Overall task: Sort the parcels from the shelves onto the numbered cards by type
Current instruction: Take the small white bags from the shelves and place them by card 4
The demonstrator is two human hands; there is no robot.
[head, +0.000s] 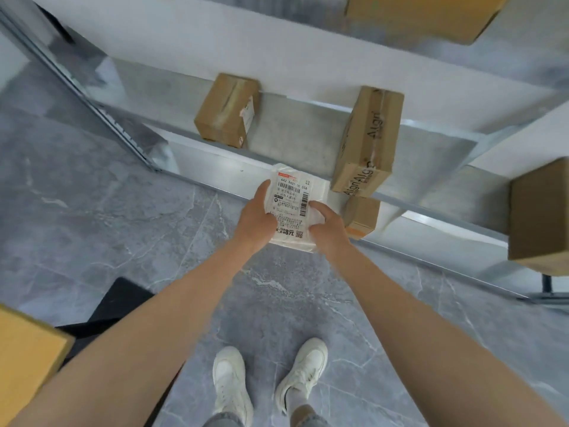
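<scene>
Flat white parcel (292, 192), soft plastic wrap, shipping label face up with barcodes, black print and a red strip along the top edge. Held in the air between both hands, in front of the grey metal shelves (292, 140) and above the floor.

Left hand (257, 218) on the parcel's left edge, thumb laid over the label, grip closed on the parcel. Right hand (328, 231) at the lower right corner, fingers curled round it, grip likewise holding the parcel.

On the shelf behind: small brown box (226, 110) at left, taller brown box (366, 140) printed "Align" at right, reaching the front edge. Lower down, just beside the right hand, a little box (361, 215). Large brown box (538, 217) at far right.

Grey marbled floor tiles (92, 226) below, with white shoes (231, 383). Yellowish box (27, 359) in the lower left corner.
</scene>
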